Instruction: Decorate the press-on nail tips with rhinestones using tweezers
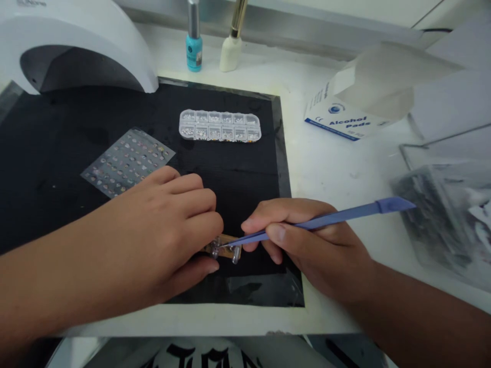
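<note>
My right hand (318, 250) pinches a pair of blue tweezers (345, 214) between thumb and fingers. Their fine tip reaches left to a small golden-brown holder (227, 240) at the front of the black mat. Glossy clear pieces (237, 254) that look like nail tips sit on this holder. My left hand (176, 220) is closed around the holder's left end, with the thumb below it and the curled fingers above, hiding that part. Whether the tweezers grip anything at the tip is too small to tell.
A clear case of tiny gems (220, 125) and a sticker sheet (128, 161) lie on the black mat (245, 179). Behind stand a white lamp (126, 41), a turquoise bottle (194, 51) and a cream bottle (230, 53). At right are an alcohol pads box (345, 117) and a clear container (433, 214).
</note>
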`<state>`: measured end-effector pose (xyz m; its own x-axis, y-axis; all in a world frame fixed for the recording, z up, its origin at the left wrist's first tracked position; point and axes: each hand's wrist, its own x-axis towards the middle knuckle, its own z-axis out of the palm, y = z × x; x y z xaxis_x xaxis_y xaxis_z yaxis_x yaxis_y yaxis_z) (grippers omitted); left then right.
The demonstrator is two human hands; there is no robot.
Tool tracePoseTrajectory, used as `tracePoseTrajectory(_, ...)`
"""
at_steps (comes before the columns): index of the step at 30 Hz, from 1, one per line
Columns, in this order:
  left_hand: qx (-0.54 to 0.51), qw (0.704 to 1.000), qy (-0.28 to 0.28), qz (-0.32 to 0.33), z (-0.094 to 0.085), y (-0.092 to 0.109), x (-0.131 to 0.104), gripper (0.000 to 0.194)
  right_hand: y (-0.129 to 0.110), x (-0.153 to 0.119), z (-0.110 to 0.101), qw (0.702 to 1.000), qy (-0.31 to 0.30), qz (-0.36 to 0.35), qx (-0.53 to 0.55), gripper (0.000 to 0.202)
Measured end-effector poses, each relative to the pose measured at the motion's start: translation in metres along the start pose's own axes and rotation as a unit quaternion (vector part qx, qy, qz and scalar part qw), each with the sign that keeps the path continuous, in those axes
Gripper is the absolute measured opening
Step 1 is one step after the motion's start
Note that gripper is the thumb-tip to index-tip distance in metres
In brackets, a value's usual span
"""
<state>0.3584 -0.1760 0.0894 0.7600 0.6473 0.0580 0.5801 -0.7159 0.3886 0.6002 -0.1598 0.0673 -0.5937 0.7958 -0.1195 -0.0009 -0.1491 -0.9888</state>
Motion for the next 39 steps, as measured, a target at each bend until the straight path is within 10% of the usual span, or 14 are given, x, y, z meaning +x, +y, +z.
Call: tracePoseTrajectory(39,-0.047,0.998,0.016,0.046,-0.0045,0.0018,-0.0081,0.014,0.0025,0.0041,0.0012,0.997,-0.025,-0.057,0.038,0.021)
